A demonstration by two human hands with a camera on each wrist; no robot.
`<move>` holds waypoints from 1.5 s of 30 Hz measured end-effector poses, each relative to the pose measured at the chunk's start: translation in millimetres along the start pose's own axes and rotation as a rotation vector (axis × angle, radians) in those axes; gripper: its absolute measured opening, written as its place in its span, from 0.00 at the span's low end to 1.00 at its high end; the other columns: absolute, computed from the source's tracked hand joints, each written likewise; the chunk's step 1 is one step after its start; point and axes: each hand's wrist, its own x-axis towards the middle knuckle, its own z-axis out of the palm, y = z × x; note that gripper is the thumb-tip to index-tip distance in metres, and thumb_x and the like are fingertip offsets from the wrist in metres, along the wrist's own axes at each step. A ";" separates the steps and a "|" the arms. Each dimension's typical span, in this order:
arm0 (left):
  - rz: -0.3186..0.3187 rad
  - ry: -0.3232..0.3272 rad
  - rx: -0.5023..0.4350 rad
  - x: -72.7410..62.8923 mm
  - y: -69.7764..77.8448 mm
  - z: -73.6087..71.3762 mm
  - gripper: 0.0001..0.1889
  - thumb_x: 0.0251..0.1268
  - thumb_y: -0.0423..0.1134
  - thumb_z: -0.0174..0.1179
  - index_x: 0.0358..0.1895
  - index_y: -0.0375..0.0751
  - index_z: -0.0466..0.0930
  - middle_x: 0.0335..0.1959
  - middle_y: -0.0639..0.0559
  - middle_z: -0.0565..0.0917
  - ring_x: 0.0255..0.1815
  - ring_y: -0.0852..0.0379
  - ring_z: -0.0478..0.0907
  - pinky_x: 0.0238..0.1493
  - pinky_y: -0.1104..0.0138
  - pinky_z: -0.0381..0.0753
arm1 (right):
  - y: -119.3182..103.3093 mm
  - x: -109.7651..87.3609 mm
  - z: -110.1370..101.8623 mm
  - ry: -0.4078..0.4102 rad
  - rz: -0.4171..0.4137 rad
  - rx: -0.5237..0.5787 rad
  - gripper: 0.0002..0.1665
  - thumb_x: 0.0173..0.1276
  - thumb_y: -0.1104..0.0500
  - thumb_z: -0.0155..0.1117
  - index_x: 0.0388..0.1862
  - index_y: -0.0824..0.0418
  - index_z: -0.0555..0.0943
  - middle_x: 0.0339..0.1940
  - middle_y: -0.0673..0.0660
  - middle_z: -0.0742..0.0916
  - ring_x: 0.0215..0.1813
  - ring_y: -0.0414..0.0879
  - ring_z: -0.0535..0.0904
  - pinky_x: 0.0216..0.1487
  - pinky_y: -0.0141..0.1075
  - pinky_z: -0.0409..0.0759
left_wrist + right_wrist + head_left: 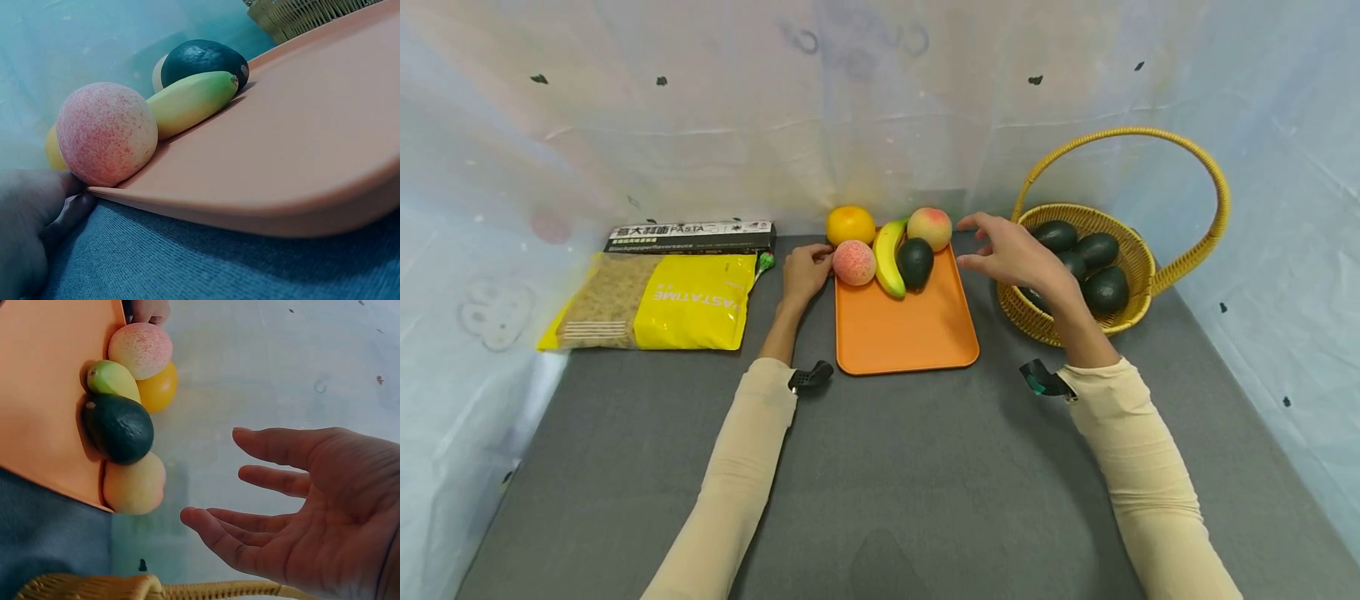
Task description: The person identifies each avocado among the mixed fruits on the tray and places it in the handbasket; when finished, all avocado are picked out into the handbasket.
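Note:
An orange tray (907, 333) lies on the grey table, with fruit grouped at its far end. There sit a pink speckled peach (853, 263), an orange (850, 226), a banana (889, 260), an avocado (915, 263) and a paler peach (930, 228). My left hand (806, 272) pinches the tray's left rim beside the speckled peach; in the left wrist view the thumb and a finger (72, 215) meet at that edge. To the right of the paler peach, my right hand (1017, 253) hovers with fingers spread and nothing in its grasp.
A yellow wicker basket (1138, 312) with a tall handle stands at the right, holding several avocados (1106, 290). On the left lie a yellow pasta bag (692, 302), a black-and-white pasta box (692, 237) and a small green-topped item (765, 262). Plastic sheeting walls the table's back and sides.

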 end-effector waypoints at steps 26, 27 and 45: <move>-0.006 -0.015 0.006 2.5 -1.0 0.6 0.17 0.74 0.46 0.63 0.55 0.39 0.90 0.47 0.39 0.92 0.49 0.42 0.89 0.59 0.49 0.84 | -0.3 70.9 44.8 -0.029 0.100 0.099 0.38 0.77 0.52 0.64 0.80 0.62 0.64 0.76 0.67 0.74 0.62 0.64 0.79 0.67 0.56 0.77; -0.004 -0.014 0.007 2.7 -1.0 0.8 0.17 0.74 0.46 0.63 0.55 0.39 0.90 0.47 0.39 0.92 0.49 0.42 0.89 0.59 0.49 0.84 | -0.2 73.3 46.6 -0.034 0.107 0.100 0.39 0.77 0.52 0.64 0.80 0.62 0.63 0.78 0.66 0.73 0.63 0.64 0.79 0.68 0.56 0.76; -0.001 -0.013 0.001 0.3 -0.5 -1.5 0.17 0.75 0.45 0.63 0.56 0.38 0.89 0.47 0.38 0.92 0.49 0.42 0.88 0.58 0.49 0.84 | 3.0 99.2 74.0 -0.059 0.076 0.071 0.40 0.74 0.54 0.68 0.78 0.64 0.65 0.79 0.64 0.72 0.80 0.61 0.67 0.80 0.53 0.67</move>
